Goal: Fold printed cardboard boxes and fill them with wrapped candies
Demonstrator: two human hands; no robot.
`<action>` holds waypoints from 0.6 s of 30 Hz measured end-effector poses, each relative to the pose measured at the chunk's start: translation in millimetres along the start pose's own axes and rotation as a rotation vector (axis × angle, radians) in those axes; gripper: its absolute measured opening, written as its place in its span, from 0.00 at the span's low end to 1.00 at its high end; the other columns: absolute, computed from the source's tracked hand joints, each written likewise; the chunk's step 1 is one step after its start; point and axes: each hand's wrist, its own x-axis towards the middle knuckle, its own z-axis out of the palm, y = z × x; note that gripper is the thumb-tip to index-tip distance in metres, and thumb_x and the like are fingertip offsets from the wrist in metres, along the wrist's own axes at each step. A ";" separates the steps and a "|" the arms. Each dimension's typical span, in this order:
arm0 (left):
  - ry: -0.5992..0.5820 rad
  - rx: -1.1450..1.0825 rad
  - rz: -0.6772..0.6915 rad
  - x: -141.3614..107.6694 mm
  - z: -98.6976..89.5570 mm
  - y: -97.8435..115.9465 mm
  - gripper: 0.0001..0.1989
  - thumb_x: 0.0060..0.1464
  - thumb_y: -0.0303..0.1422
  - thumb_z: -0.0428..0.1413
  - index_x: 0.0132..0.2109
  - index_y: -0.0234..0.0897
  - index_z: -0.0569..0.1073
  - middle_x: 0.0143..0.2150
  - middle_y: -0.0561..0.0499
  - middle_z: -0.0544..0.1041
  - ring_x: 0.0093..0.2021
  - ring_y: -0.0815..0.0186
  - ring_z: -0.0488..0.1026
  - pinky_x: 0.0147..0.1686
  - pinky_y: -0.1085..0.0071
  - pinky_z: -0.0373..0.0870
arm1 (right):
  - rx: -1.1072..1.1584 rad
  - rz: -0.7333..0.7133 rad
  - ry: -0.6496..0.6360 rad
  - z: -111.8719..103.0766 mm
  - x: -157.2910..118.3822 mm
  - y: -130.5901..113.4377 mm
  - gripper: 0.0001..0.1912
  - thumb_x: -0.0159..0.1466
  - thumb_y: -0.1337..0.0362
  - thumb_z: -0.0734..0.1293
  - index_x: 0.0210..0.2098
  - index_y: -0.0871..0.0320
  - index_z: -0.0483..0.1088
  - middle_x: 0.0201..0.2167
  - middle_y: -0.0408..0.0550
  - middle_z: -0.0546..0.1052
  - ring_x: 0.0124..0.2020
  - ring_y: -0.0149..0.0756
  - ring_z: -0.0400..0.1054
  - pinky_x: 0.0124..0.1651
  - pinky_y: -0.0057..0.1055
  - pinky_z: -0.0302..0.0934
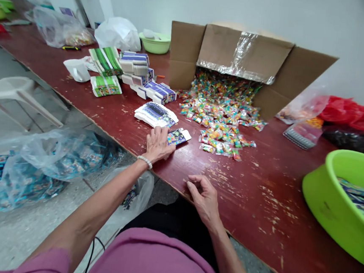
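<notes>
My left hand [159, 144] rests on the red table with its fingers over a small blue printed carton [177, 137], whose white end flap sticks out to the right. Right behind that hand lies a pile of flat white-and-blue cartons [156, 114]. Near the table's front edge is my right hand [204, 196], loosely curled, with a gap between thumb and forefinger and nothing visible in it. Several small wrapped candies [221, 142] are spread beyond both hands, spilling out of a tipped cardboard box [245, 53].
Banded stacks of green cartons [106, 86] and purple cartons [162, 93] stand at back left. A green tub [323, 195] holding printed packets is at right. Red plastic bags [349, 115] lie behind it. Left of the table are a white stool [9, 87] and bagged blue packets [52, 163].
</notes>
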 end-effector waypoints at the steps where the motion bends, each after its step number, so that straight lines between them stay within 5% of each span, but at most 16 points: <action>1: 0.038 -0.004 0.007 -5.3 -2.4 1.0 0.26 0.53 0.41 0.57 0.57 0.38 0.66 0.54 0.39 0.69 0.53 0.46 0.66 0.46 0.57 0.64 | 0.047 0.051 -0.001 -0.7 0.7 -0.8 0.10 0.64 0.58 0.67 0.41 0.57 0.74 0.32 0.46 0.76 0.29 0.34 0.69 0.31 0.29 0.65; 5: 0.133 -0.044 0.134 -34.8 -8.1 7.9 0.25 0.51 0.40 0.57 0.54 0.36 0.66 0.52 0.39 0.72 0.52 0.48 0.68 0.47 0.58 0.62 | 0.156 0.138 0.105 -5.0 10.3 -8.6 0.17 0.63 0.54 0.67 0.47 0.58 0.73 0.25 0.41 0.73 0.22 0.31 0.66 0.26 0.28 0.62; 10: 0.109 -0.100 0.381 -69.4 3.3 23.2 0.26 0.51 0.40 0.56 0.56 0.33 0.66 0.49 0.40 0.75 0.46 0.51 0.71 0.43 0.59 0.61 | 0.006 0.047 0.160 -6.3 36.4 -10.5 0.17 0.62 0.58 0.67 0.49 0.56 0.75 0.35 0.47 0.79 0.31 0.36 0.71 0.35 0.32 0.67; 14: 0.115 -0.053 0.430 -76.2 16.7 33.5 0.23 0.52 0.38 0.55 0.53 0.31 0.68 0.44 0.40 0.76 0.43 0.50 0.71 0.41 0.57 0.61 | -0.077 0.114 0.095 -1.7 51.7 3.5 0.14 0.59 0.59 0.68 0.43 0.57 0.75 0.35 0.48 0.80 0.34 0.40 0.73 0.38 0.35 0.68; 18: 0.173 -0.054 0.460 -75.1 21.5 36.1 0.22 0.52 0.36 0.55 0.52 0.29 0.68 0.41 0.40 0.76 0.41 0.51 0.71 0.40 0.57 0.61 | -0.140 0.060 0.161 -0.9 58.7 11.6 0.19 0.57 0.57 0.69 0.47 0.58 0.73 0.36 0.49 0.77 0.34 0.40 0.71 0.39 0.36 0.66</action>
